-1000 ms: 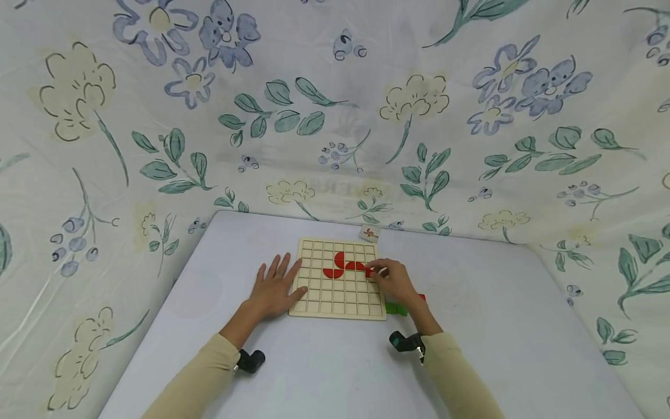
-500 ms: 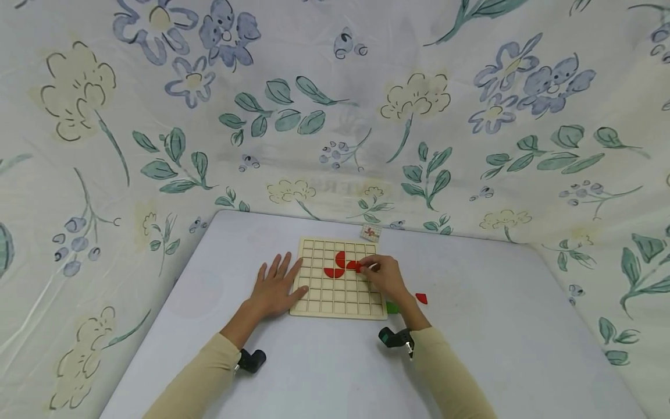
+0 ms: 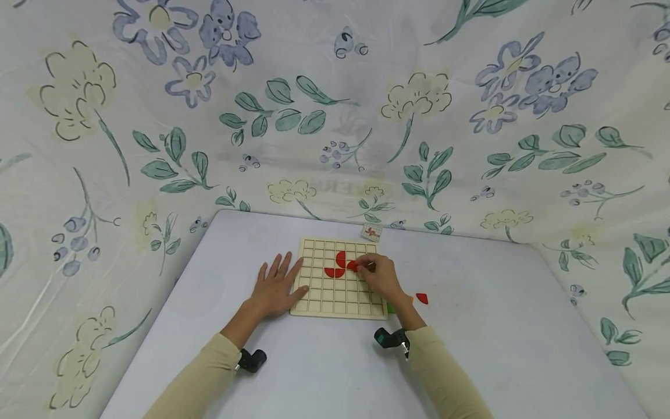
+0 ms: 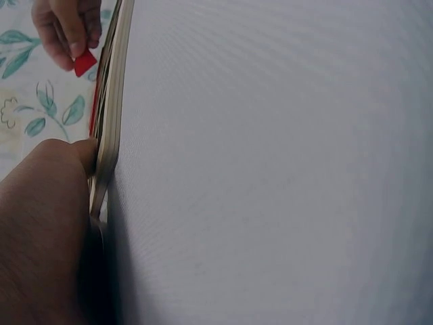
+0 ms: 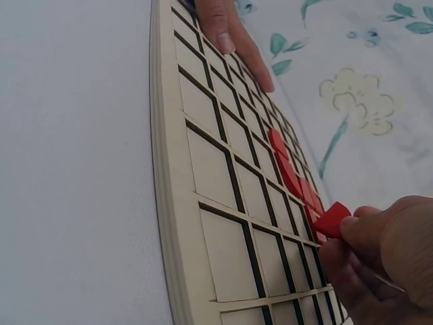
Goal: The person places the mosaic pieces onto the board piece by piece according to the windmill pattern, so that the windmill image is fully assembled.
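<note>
A pale wooden grid board lies on the white table. My left hand rests at its left edge with fingers spread, the thumb reaching onto the board. Between thumb and fingertips my right hand pinches a red quarter-circle tile, tilted close over the cells right of the board's middle. Red tiles sit in several cells just left of those fingers, and the right wrist view shows them running up to the held tile. In the left wrist view the pinched red tile shows beyond the board's edge.
A small picture card with a red pattern lies behind the board's back right corner. Right of the board are a loose red tile and a green piece, partly hidden by the right forearm. A flowered cloth rises behind the table.
My right hand has moved left over the board with the red tile, uncovering the loose red tile on the table and hiding more of the green pieces. The left hand stays in place.
</note>
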`<action>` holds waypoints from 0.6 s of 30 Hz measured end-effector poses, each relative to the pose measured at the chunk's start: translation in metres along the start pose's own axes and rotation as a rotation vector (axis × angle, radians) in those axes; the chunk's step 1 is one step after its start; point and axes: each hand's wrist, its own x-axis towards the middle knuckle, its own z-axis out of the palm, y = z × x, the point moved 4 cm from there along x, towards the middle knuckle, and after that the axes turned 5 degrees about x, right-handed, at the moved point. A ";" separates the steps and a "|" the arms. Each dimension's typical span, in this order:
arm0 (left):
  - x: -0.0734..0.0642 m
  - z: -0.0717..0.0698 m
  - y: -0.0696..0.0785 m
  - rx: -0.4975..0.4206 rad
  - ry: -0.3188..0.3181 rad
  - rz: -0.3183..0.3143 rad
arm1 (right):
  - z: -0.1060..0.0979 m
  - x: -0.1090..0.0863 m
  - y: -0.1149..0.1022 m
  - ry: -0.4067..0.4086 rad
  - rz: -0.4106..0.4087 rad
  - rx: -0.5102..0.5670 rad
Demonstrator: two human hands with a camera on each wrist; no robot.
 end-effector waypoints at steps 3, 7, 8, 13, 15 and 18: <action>0.001 0.001 0.000 -0.003 -0.003 0.001 | 0.000 -0.001 -0.002 0.003 -0.025 0.000; 0.001 0.001 -0.001 -0.007 -0.003 0.006 | 0.001 -0.002 -0.003 0.004 -0.044 -0.023; 0.001 0.002 -0.001 -0.006 -0.003 0.006 | 0.002 -0.002 -0.004 0.002 -0.050 -0.031; 0.001 0.002 -0.002 -0.005 -0.005 0.005 | 0.003 -0.003 -0.005 -0.003 -0.047 -0.036; 0.001 0.002 -0.001 -0.006 -0.005 0.005 | 0.003 -0.002 -0.005 0.004 -0.031 -0.034; 0.001 0.002 -0.001 -0.010 -0.003 0.006 | 0.005 -0.001 -0.004 0.024 0.013 -0.026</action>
